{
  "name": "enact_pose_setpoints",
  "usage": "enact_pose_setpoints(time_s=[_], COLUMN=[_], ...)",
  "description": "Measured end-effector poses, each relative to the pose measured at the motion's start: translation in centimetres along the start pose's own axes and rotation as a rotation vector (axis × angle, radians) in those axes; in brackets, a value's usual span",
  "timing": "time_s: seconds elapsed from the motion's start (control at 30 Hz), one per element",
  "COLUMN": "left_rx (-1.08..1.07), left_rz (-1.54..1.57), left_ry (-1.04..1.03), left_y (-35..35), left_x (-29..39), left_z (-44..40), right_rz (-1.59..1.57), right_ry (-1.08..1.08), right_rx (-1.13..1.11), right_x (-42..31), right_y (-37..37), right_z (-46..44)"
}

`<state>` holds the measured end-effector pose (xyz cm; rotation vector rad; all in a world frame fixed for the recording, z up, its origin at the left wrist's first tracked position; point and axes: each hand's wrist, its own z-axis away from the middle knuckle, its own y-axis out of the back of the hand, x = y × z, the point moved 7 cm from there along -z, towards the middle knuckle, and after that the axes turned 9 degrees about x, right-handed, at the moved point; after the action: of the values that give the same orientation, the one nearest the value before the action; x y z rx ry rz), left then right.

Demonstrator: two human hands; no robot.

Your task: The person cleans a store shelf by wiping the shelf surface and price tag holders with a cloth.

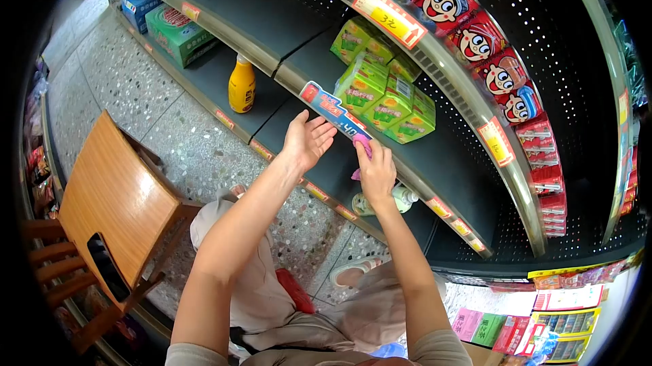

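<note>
My right hand (376,172) is closed on a pink cloth (364,146), pressed to the right end of a blue and red price sign (333,109) on the shelf edge. Just below the sign's left part, my left hand (310,140) is held palm up with its fingers apart and nothing in it. Green drink packs (386,98) stand on the shelf behind the sign. A yellow bottle (242,85) stands on the lower shelf to the left. Partly hidden by my right wrist is a pale bottle (405,196) on the lower shelf.
A wooden stool (112,193) with a dark phone (107,265) on it stands at the left. Green (178,33) and blue boxes (139,7) sit at the lower shelf's far end. Red snack packs (475,43) line the upper shelf. Shelf edges curve across the right.
</note>
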<state>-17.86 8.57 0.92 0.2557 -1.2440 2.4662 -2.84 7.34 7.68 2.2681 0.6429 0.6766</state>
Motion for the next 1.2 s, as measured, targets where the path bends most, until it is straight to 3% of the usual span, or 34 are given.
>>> enact_pose_setpoints(time_s=[0.7,1.2], left_rx=[0.05,0.012], left_rz=[0.031,-0.005], left_ry=[0.001,0.007], left_y=[-0.1,0.3], left_x=[-0.2,0.0], left_z=[-0.1,-0.4], right_rz=[-0.063,0.031], right_ry=[0.12,0.159], right_rx=[0.1,0.043], right_x=[-3.6,-0.8], right_y=[-1.9,0.0], right_z=[-4.8,-0.4])
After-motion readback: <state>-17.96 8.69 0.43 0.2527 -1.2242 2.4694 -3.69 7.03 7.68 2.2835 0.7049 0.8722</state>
